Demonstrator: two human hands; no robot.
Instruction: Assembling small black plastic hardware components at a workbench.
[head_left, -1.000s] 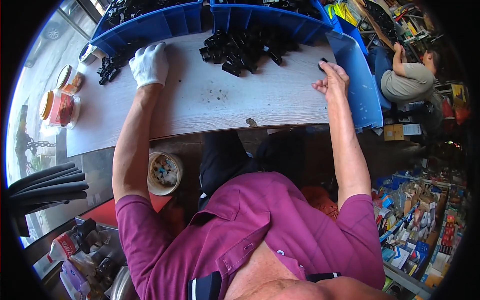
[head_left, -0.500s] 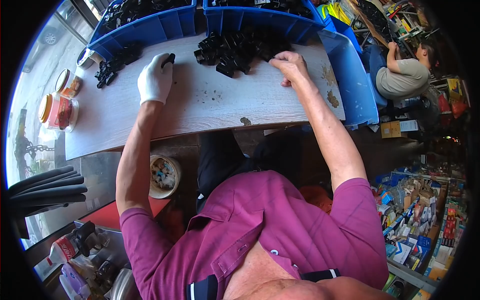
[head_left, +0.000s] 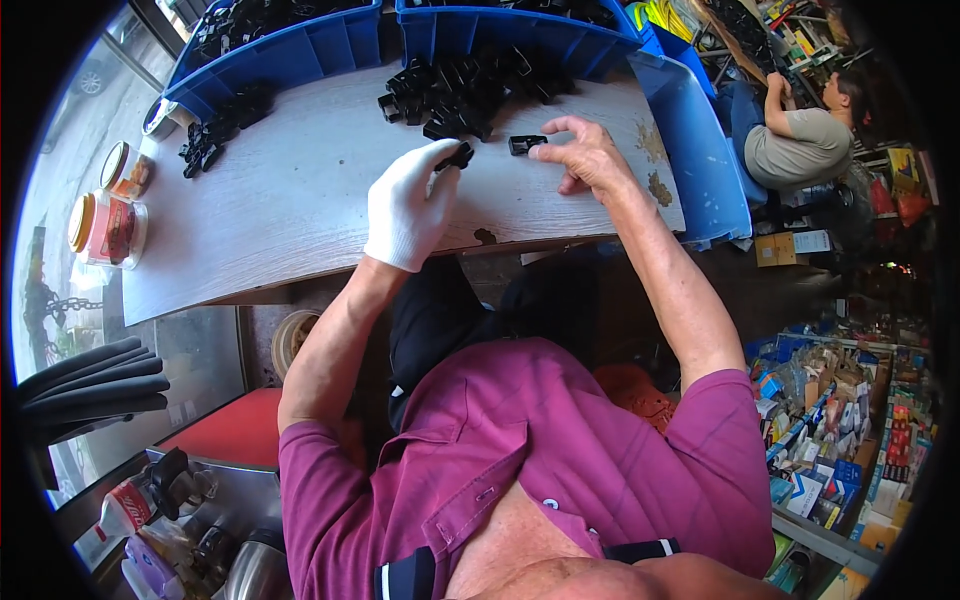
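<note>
My left hand (head_left: 405,208), in a white knit glove, is closed on a small black plastic piece (head_left: 456,157) pinched between thumb and fingers. Opposite it, my bare right hand (head_left: 592,158) grips the right end of another black plastic clip-like piece (head_left: 522,146) with thumb and forefinger. A short gap separates the two pieces. Just beyond both hands lies a heap of similar black pieces (head_left: 440,92) on the pale wood-grain table (head_left: 290,200). The exact shape of the left piece is mostly hidden by the glove.
Two blue bins (head_left: 290,52) full of black parts line the table's back; a smaller black pile (head_left: 205,145) lies at left. Jars (head_left: 105,230) stand on the left edge. A translucent blue tub (head_left: 690,150) adjoins the right side. Another person (head_left: 800,150) sits beyond it.
My left hand has come right and nearer with its black piece. My right hand has drawn slightly back from the heap, bringing a black piece out into view.
</note>
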